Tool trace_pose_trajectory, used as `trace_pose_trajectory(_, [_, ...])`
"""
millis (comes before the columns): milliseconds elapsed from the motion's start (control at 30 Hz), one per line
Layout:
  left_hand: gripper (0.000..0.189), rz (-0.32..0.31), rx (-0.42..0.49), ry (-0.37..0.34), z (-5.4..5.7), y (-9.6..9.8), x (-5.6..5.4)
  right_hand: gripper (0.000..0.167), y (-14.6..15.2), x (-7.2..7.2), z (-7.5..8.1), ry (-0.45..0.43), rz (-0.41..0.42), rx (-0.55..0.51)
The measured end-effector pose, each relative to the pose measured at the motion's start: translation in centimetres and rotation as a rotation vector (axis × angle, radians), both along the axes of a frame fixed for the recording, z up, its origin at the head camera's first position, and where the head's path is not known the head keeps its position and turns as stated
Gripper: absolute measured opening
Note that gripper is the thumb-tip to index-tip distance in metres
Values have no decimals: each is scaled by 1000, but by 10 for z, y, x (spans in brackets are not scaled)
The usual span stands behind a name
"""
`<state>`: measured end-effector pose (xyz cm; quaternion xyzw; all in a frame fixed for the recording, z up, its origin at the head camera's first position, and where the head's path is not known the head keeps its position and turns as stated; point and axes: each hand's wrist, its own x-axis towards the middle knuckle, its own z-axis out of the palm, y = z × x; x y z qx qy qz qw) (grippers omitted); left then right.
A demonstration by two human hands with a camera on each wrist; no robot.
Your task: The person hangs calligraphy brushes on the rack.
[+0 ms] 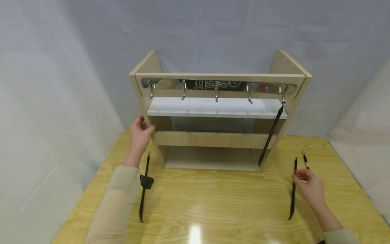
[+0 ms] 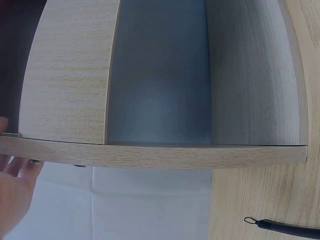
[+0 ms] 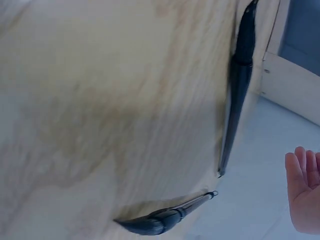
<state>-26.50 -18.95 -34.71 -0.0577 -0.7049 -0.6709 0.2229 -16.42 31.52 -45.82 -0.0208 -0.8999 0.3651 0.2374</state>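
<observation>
My left hand (image 1: pixel 140 135) grips the left side panel (image 2: pixel 150 154) of a wooden shelf unit, thumb on the inner face and fingers outside. My right hand (image 1: pixel 312 186) is above the table at the right, loosely bent fingertips overlapping a black calligraphy brush (image 1: pixel 293 200) in the head view. In the right wrist view its fingers (image 3: pixel 302 165) appear apart from the brushes. Another brush (image 1: pixel 306 161), shorter and dark, lies behind, partly covered by that hand. One black brush (image 1: pixel 271 135) hangs by its loop from the rightmost hook (image 1: pixel 284 96).
A metal rail with several hooks (image 1: pixel 216 91) runs across the unit's top front. Below are a white shelf (image 1: pixel 213 106) and a wooden crossbar (image 1: pixel 213 139). Another brush (image 1: pixel 142 203) lies on the table (image 1: pixel 213 203) at left, overlapped by a black device (image 1: pixel 147 182) at my left cuff.
</observation>
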Motion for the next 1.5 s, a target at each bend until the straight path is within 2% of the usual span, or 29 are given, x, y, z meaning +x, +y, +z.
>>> trace_pose_trajectory(400, [44,6,-3,-6,-1,-1,-1,18,10,-3,-6,-80,-14,72])
trace_pose_trajectory(800, [43,1,15,-1,-1,0,-1,28,25,-1,-11,-278,17,96])
trace_pose_trajectory(1067, [44,-16,25,6,-1,0,-1,35,28,-6,-12,-399,36,95])
trace_pose_trajectory(1500, [42,-2,7,6,-4,-1,-2,45,34,-14,-15,-529,52,63])
